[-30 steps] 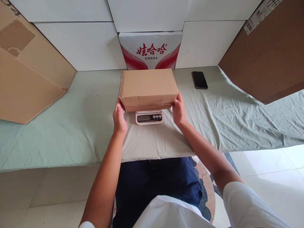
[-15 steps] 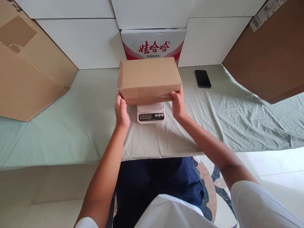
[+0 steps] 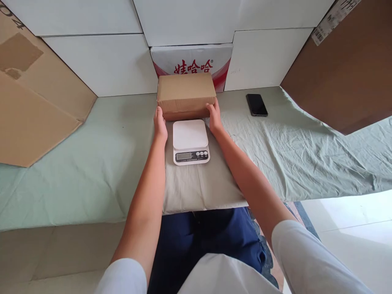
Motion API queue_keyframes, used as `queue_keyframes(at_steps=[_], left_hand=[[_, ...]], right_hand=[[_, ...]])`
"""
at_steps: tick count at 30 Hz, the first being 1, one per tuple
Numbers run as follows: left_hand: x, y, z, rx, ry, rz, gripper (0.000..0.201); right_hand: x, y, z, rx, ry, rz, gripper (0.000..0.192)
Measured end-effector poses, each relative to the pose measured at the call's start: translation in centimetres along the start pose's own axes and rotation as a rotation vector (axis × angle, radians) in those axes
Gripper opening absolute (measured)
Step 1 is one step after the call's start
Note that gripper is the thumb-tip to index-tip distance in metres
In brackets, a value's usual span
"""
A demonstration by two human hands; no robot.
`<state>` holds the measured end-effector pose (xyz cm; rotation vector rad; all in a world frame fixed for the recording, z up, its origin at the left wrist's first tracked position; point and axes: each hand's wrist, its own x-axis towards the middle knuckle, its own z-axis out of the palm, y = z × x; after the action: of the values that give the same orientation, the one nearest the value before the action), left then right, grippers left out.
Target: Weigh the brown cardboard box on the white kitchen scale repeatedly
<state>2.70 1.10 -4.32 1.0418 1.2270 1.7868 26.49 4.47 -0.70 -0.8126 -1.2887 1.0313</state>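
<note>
A closed brown cardboard box sits behind a white kitchen scale, against a red-and-white printed carton. My left hand grips the box's near left corner and my right hand grips its near right corner. The scale's white platform is bare, and its display and buttons face me. I cannot tell whether the box rests on the cloth or is held just above it.
A pale green cloth covers the table. A black phone lies at the back right. Large cardboard sheets lean at the left and the right. White panels form the back wall.
Both hands lifted the box off the scale and carried it away from me to a spot behind the scale. The scale's platform, hidden before, now shows.
</note>
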Motion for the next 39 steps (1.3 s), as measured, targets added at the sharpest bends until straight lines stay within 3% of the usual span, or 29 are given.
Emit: queue_keyframes(at_steps=[12, 22, 25, 29, 33, 39], left_hand=[[0.5, -1.1, 0.0, -0.042, -0.037, -0.072, 0.098], [0.7, -0.4, 0.1, -0.063, -0.065, -0.05, 0.1], [1.0, 0.5, -0.8, -0.039, -0.081, -0.081, 0.099], [1.4, 2.6, -3.7, 0.041, -0.043, -0.086, 0.098], [1.5, 3.9, -6.2, 0.074, -0.04, -0.07, 0.093], [1.4, 3.5, -5.3, 0.085, -0.076, -0.08, 0.104]], right_hand=[[0.6, 1.9, -0.8, 0.012, 0.039, 0.065, 0.089], [0.4, 1.6, -0.9, -0.007, -0.003, 0.032, 0.071], [1.1, 2.6, -1.4, 0.021, 0.017, 0.047, 0.081], [2.6, 4.0, -3.4, 0.078, 0.152, 0.145, 0.106], [3.2, 4.2, -5.2, 0.13, 0.204, 0.193, 0.107], [3.3, 4.6, -5.3, 0.14, 0.192, 0.184, 0.102]])
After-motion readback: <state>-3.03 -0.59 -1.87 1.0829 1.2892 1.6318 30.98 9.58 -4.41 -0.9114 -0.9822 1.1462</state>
